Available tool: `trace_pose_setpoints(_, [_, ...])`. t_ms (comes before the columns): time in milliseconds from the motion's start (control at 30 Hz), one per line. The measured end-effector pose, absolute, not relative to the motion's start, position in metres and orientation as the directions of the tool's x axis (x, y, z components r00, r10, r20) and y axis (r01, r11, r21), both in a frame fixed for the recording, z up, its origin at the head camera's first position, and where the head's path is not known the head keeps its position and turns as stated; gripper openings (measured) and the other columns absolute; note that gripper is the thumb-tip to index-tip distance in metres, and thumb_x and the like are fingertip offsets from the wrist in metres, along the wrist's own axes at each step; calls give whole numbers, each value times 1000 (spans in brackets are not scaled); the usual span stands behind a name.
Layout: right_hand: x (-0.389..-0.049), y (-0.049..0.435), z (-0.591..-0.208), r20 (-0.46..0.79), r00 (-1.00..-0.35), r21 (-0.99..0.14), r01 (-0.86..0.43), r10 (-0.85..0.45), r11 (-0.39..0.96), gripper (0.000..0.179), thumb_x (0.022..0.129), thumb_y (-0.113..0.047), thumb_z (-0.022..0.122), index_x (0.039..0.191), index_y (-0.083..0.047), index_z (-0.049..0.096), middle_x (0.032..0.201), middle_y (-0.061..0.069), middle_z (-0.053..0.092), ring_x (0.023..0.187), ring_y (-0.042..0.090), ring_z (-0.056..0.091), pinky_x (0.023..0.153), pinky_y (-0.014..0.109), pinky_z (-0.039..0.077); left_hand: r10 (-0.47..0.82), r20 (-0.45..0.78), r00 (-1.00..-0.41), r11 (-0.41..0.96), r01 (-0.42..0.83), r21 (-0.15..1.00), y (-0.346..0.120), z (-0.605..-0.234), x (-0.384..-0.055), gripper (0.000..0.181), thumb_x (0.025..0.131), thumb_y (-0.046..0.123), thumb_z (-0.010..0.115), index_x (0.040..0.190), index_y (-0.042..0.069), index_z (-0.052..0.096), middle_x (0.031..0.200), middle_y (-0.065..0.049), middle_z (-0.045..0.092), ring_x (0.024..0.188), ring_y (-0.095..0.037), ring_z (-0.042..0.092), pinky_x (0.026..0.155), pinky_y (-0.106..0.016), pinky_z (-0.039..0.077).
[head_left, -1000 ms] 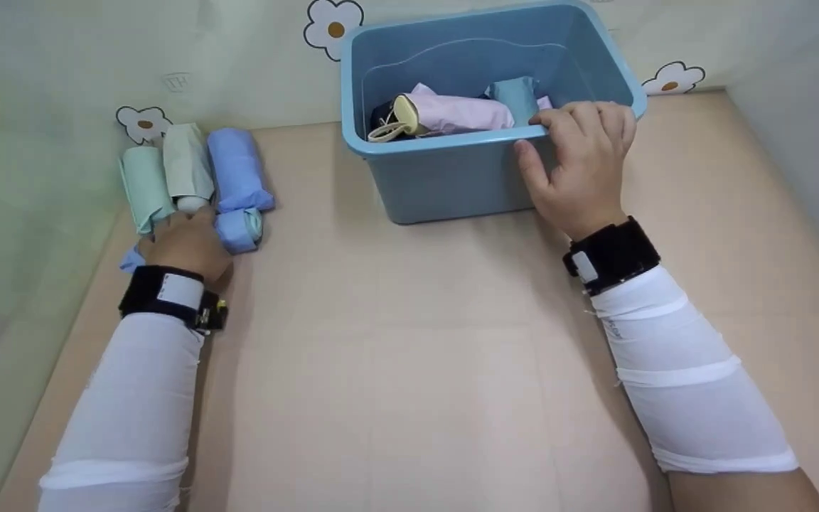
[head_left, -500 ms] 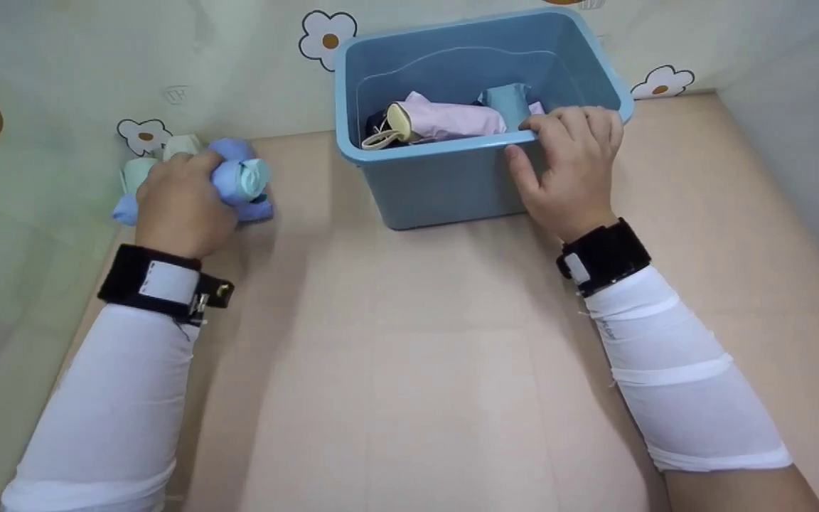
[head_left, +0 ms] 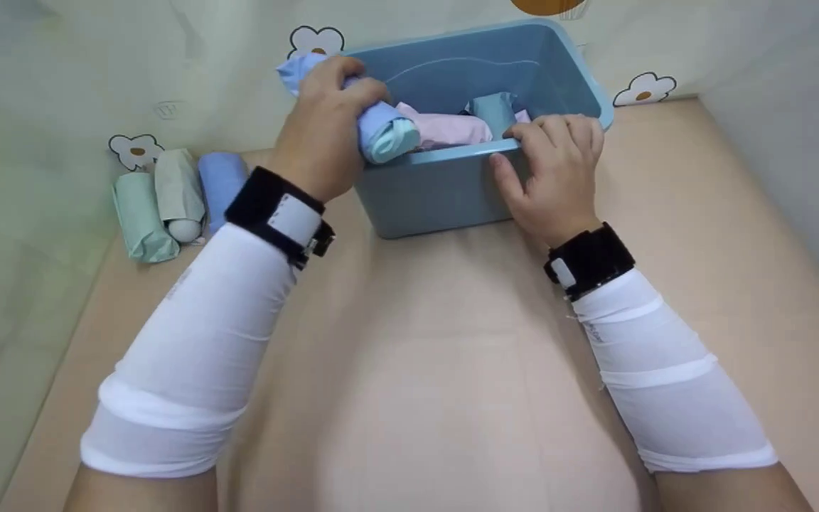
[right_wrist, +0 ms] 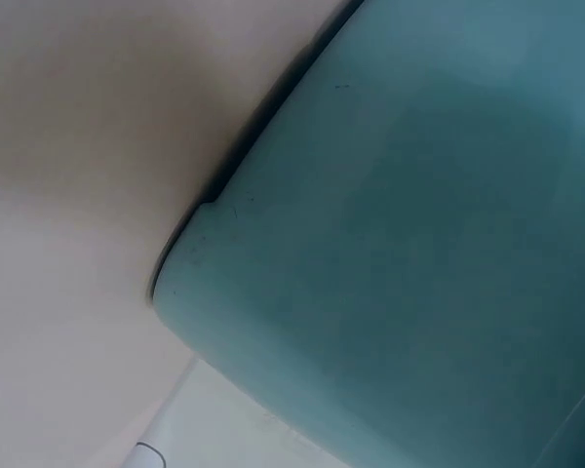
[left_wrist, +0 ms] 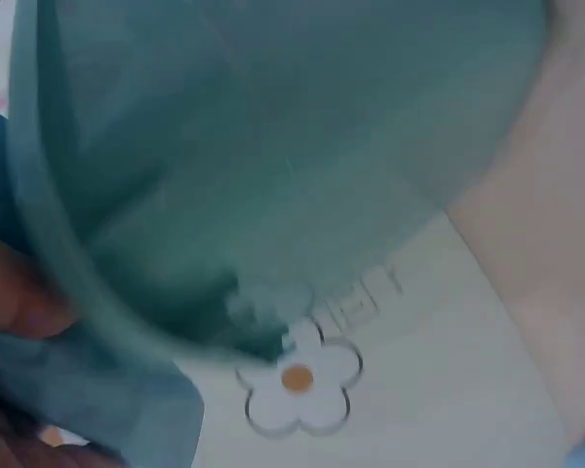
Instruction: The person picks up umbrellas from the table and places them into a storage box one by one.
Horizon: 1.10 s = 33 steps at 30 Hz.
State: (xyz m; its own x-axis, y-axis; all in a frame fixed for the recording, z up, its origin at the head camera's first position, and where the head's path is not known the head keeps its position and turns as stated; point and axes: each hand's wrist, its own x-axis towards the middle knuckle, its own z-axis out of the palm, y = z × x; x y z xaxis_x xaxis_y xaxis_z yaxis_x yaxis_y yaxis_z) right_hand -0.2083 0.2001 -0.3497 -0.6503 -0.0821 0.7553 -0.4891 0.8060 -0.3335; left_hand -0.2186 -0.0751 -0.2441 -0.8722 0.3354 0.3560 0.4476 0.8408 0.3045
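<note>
In the head view my left hand (head_left: pixel 324 131) grips a blue folded umbrella (head_left: pixel 389 135) with a teal rolled end. It is held above the left rim of a blue plastic bin (head_left: pixel 438 195). My right hand (head_left: pixel 555 178) holds the bin's front rim, fingers over the edge and thumb outside. Inside the bin lie a pink folded umbrella (head_left: pixel 452 129) and a teal one (head_left: pixel 493 114). In the left wrist view, fingers (left_wrist: pixel 15 292) show around the held umbrella (left_wrist: pixel 127 400), beside the bin's rim (left_wrist: pixel 117 327). The right wrist view shows only the bin's wall (right_wrist: pixel 390 244), no hand.
Left on the table (head_left: pixel 409 370) lie a mint folded umbrella (head_left: pixel 143 217), a beige one (head_left: pixel 178 185) with a white knob end, and a blue one (head_left: pixel 223 186) partly behind my left wrist. A flower-printed wall covering (head_left: pixel 189 78) stands behind the bin.
My left hand has picked up the blue-and-teal umbrella from the pile on the left and carried it right to the bin. My right hand keeps its hold on the rim.
</note>
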Motion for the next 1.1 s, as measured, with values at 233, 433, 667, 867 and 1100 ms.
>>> trace_pose_setpoints(233, [-209,188,-349,730,-676,-311,-465,-105,829,48,103,-51,50,114,-8,71,107,13,64,112,33,47,107,56,24,372,122,-920,862,391,321,-44,-245,-233,51,102,-2,60,141,30,65,164,-2,42,152,-29,43,124,-39,37])
trace_pose_setpoints(433, [-210,185,-349,728,-676,-305,-469,-114,829,48,104,-50,50,115,-9,71,107,13,64,112,33,47,106,56,24,405,31,-914,869,396,297,-17,-244,-245,52,103,3,61,147,32,60,164,-3,43,146,-27,52,121,-35,42])
trace_pose_setpoints(667, [-209,185,-350,725,-679,-307,-467,-114,829,50,103,-51,50,118,-9,71,107,13,63,112,33,48,106,55,24,459,-47,-887,851,424,310,5,-246,-258,50,106,8,53,151,30,55,164,-6,44,144,-24,52,119,-36,43])
trace_pose_setpoints(867, [-209,185,-350,734,-670,-303,-469,-110,830,50,103,-51,50,117,-8,72,108,14,64,111,33,48,106,55,24,450,-96,-888,845,388,368,6,-248,-263,49,110,12,42,154,32,51,168,-1,40,149,-22,45,119,-36,40])
trace_pose_setpoints(1100, [-209,185,-353,731,-676,-345,-482,-91,805,55,100,-49,54,132,-3,60,121,16,66,114,35,47,108,55,23,381,-167,-909,875,296,382,4,-249,-262,66,107,7,28,164,40,35,178,-3,13,163,-27,21,129,-37,28])
